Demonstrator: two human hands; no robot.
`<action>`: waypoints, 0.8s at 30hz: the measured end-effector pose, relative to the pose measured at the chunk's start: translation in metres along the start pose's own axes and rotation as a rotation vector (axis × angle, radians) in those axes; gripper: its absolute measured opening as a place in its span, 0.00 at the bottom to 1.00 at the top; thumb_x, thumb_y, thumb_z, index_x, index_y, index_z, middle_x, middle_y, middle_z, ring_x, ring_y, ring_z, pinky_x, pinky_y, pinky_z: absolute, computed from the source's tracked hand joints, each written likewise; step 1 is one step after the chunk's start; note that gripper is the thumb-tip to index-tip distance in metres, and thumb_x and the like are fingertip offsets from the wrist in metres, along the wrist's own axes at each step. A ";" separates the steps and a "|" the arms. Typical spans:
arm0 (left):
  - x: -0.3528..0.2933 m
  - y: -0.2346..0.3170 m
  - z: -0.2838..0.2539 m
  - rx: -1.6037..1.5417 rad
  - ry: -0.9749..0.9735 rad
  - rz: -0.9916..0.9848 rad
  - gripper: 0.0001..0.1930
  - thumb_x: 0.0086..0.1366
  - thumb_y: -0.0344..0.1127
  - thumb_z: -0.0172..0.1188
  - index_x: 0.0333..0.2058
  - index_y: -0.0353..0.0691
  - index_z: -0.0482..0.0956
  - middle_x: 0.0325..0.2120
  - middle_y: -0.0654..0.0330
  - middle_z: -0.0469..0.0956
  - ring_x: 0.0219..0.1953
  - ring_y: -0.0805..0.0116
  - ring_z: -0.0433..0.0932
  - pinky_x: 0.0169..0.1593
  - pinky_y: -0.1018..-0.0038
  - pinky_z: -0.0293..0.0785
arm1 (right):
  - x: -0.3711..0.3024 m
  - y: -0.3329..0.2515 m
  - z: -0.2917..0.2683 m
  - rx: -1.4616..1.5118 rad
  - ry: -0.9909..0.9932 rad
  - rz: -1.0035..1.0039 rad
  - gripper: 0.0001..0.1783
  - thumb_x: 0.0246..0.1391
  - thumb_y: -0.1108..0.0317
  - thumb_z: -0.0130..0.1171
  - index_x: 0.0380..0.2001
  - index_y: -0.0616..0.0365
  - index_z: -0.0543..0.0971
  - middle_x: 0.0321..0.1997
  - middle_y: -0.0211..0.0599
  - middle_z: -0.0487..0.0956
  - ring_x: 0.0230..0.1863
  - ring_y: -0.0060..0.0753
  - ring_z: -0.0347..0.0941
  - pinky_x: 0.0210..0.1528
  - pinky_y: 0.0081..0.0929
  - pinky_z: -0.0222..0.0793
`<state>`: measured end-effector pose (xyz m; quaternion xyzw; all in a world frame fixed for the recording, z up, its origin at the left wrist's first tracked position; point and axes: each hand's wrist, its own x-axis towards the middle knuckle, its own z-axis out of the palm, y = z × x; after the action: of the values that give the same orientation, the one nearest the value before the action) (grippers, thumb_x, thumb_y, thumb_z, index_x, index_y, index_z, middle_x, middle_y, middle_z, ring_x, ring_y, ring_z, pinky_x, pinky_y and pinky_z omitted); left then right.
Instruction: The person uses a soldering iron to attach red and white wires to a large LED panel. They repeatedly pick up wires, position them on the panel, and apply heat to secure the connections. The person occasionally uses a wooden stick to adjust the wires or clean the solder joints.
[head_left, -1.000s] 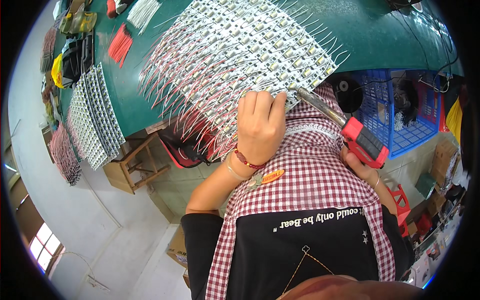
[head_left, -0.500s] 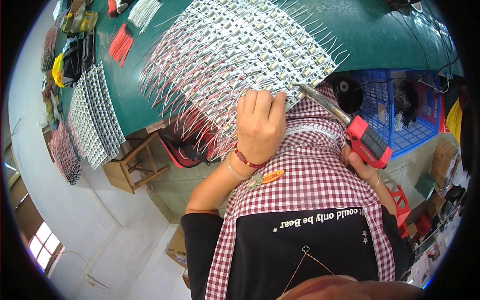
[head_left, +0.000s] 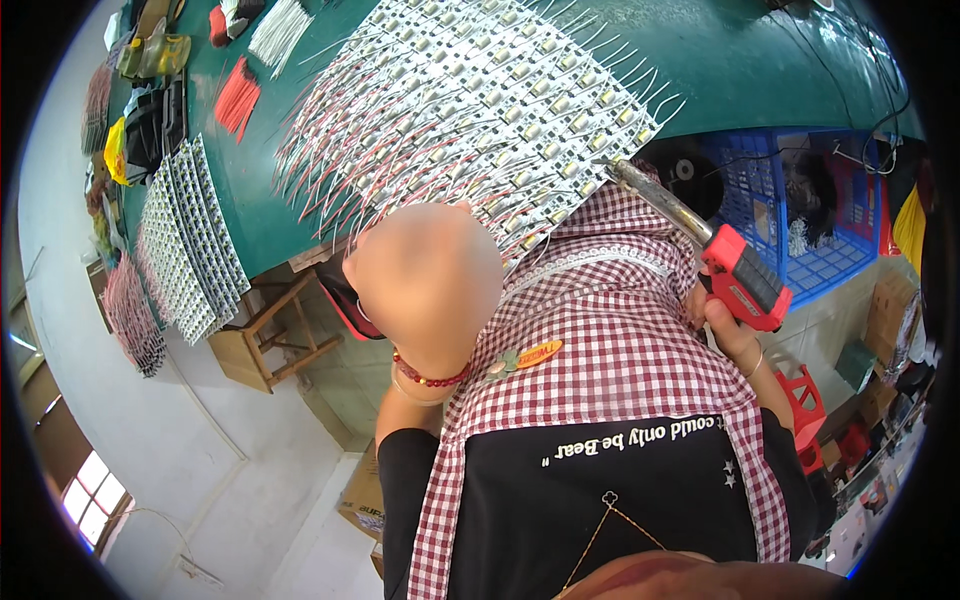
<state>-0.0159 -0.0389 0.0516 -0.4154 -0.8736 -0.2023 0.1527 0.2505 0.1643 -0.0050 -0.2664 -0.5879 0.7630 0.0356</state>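
Head view: circuit-board sheet [head_left: 500, 110] beyond left grip [head_left: 430, 285], can't tell closure; right grip [head_left: 733, 335] clamped on soldering iron [head_left: 735, 262].

Shows white circuit-board panel [head_left: 510, 110] with dense component rows, bristling with red and white wires, lying aslant across table [head_left: 740, 85], near side overhanging. Also shows red-black soldering iron [head_left: 727, 257], tilted, tip at panel's near-right edge, contact unclear.
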 end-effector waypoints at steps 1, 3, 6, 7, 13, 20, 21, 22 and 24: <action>0.000 0.004 0.000 -0.040 0.026 0.000 0.16 0.45 0.19 0.61 0.34 0.43 0.84 0.25 0.64 0.72 0.31 0.65 0.70 0.36 0.68 0.62 | 0.001 -0.002 0.000 0.033 -0.005 0.008 0.11 0.57 0.63 0.58 0.27 0.60 0.75 0.24 0.29 0.73 0.27 0.23 0.69 0.30 0.23 0.65; -0.003 0.019 0.005 -0.144 0.029 0.043 0.17 0.44 0.18 0.62 0.34 0.43 0.84 0.25 0.64 0.72 0.30 0.64 0.70 0.36 0.68 0.63 | 0.000 0.002 -0.003 0.032 -0.022 -0.003 0.11 0.56 0.62 0.58 0.26 0.59 0.75 0.23 0.29 0.73 0.26 0.23 0.69 0.30 0.23 0.64; -0.010 0.029 0.035 -0.321 -0.042 0.116 0.17 0.44 0.18 0.61 0.35 0.42 0.83 0.25 0.63 0.71 0.30 0.64 0.70 0.35 0.68 0.63 | -0.004 0.006 -0.005 -0.126 -0.022 -0.015 0.11 0.54 0.63 0.60 0.25 0.59 0.75 0.22 0.30 0.74 0.24 0.25 0.70 0.28 0.23 0.64; -0.012 0.030 0.042 -0.314 -0.063 0.112 0.18 0.44 0.18 0.61 0.36 0.42 0.83 0.25 0.63 0.70 0.29 0.64 0.69 0.35 0.68 0.63 | -0.005 0.008 -0.008 -0.182 -0.035 -0.008 0.11 0.54 0.63 0.60 0.24 0.59 0.76 0.21 0.30 0.74 0.23 0.25 0.70 0.28 0.24 0.64; -0.016 0.027 0.052 -0.285 -0.058 0.113 0.19 0.44 0.18 0.61 0.37 0.43 0.82 0.24 0.63 0.67 0.28 0.65 0.68 0.33 0.69 0.63 | -0.009 0.014 -0.013 -0.268 -0.060 -0.014 0.10 0.50 0.65 0.62 0.23 0.59 0.76 0.20 0.31 0.75 0.22 0.28 0.71 0.27 0.25 0.65; -0.016 0.027 0.053 -0.266 -0.044 0.095 0.20 0.44 0.18 0.62 0.37 0.44 0.83 0.25 0.63 0.67 0.27 0.66 0.67 0.32 0.71 0.62 | -0.007 0.014 -0.011 -0.291 -0.068 0.008 0.10 0.48 0.64 0.63 0.26 0.60 0.77 0.24 0.33 0.76 0.25 0.32 0.73 0.29 0.27 0.66; -0.016 0.027 0.054 -0.263 -0.023 0.095 0.19 0.44 0.19 0.62 0.37 0.45 0.83 0.25 0.63 0.67 0.27 0.66 0.67 0.32 0.71 0.61 | -0.008 0.015 -0.012 -0.291 -0.068 0.017 0.10 0.48 0.64 0.63 0.26 0.60 0.77 0.24 0.33 0.76 0.25 0.33 0.73 0.29 0.27 0.66; -0.016 0.028 0.054 -0.261 -0.003 0.094 0.19 0.44 0.19 0.62 0.37 0.45 0.83 0.25 0.64 0.68 0.27 0.67 0.67 0.32 0.71 0.61 | -0.009 0.015 -0.012 -0.291 -0.067 0.018 0.11 0.48 0.64 0.63 0.26 0.60 0.77 0.24 0.33 0.76 0.25 0.33 0.73 0.29 0.27 0.66; -0.016 0.028 0.054 -0.244 0.011 0.088 0.19 0.44 0.20 0.63 0.37 0.46 0.84 0.25 0.64 0.68 0.27 0.68 0.67 0.33 0.71 0.60 | -0.010 0.018 -0.014 -0.299 -0.070 0.017 0.10 0.48 0.64 0.63 0.26 0.60 0.77 0.24 0.33 0.76 0.25 0.32 0.73 0.29 0.28 0.66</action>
<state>0.0106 -0.0077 0.0038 -0.4678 -0.8225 -0.3026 0.1147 0.2702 0.1679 -0.0200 -0.2469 -0.6936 0.6760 -0.0314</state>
